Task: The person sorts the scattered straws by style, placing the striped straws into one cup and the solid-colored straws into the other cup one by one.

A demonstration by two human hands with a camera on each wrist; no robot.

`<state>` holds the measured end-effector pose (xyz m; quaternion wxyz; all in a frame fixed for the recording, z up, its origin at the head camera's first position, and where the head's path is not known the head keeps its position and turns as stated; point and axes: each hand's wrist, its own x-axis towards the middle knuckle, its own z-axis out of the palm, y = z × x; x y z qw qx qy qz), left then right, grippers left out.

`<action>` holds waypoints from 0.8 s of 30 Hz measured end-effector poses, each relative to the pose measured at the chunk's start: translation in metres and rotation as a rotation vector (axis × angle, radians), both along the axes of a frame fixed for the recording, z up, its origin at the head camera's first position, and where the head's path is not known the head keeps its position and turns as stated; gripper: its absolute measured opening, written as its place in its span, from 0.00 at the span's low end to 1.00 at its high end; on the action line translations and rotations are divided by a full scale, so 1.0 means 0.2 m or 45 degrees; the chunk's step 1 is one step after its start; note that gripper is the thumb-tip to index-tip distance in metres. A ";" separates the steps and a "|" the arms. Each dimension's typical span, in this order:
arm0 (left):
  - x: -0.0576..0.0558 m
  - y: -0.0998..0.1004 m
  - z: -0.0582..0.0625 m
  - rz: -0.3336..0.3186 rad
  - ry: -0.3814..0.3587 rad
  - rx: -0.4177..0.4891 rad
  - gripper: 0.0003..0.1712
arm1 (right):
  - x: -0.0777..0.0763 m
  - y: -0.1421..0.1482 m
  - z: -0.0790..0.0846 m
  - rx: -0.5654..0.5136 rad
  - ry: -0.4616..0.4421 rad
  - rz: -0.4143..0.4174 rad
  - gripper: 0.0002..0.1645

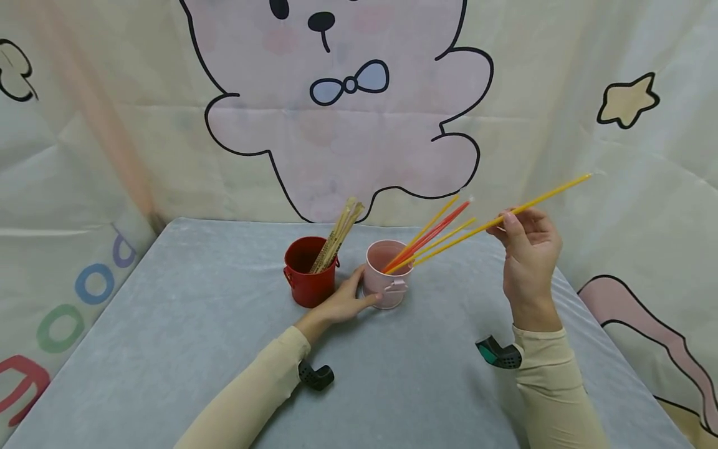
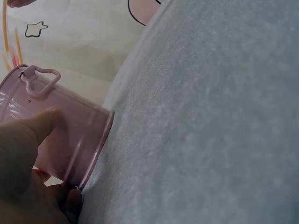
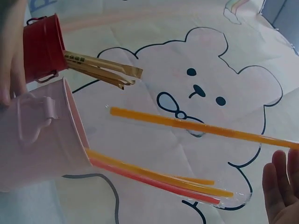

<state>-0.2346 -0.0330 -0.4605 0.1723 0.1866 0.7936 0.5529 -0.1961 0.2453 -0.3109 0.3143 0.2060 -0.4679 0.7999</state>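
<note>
My right hand [image 1: 530,265] pinches a long yellow straw [image 1: 552,194] in a clear wrapper between thumb and fingers. The straw slants down to the left, and the right wrist view shows its lower end out beyond the rim of a small pink metal bucket [image 1: 374,284]. Thumb and fingers of my left hand [image 1: 340,304] hold the bucket low on opposite sides as it stands upright on the table. Red and yellow straws [image 1: 433,233] lean out of it to the right, their lower ends hidden inside.
Left of the pink bucket stands a red bucket [image 1: 310,292] with several slim brown paper-wrapped sticks [image 1: 339,239] leaning in it. A grey-blue cloth [image 1: 185,318] covers the table. Behind it hangs a printed curtain [image 1: 348,137] with a cartoon bear.
</note>
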 end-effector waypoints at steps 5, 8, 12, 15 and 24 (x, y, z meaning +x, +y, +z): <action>0.01 -0.01 0.01 -0.016 0.027 -0.002 0.50 | -0.01 -0.01 -0.03 0.054 -0.047 -0.077 0.06; 0.02 -0.02 0.02 -0.009 0.031 -0.005 0.49 | -0.02 -0.03 -0.05 0.158 -0.121 -0.086 0.08; 0.02 -0.02 0.02 -0.006 0.033 -0.024 0.50 | -0.05 -0.04 -0.09 0.305 -0.247 -0.099 0.11; 0.02 -0.02 0.02 -0.003 0.037 -0.036 0.51 | -0.07 -0.05 -0.12 0.403 -0.328 -0.081 0.11; 0.02 -0.01 0.03 -0.015 0.033 -0.039 0.50 | -0.11 -0.06 -0.20 0.891 -0.579 0.042 0.13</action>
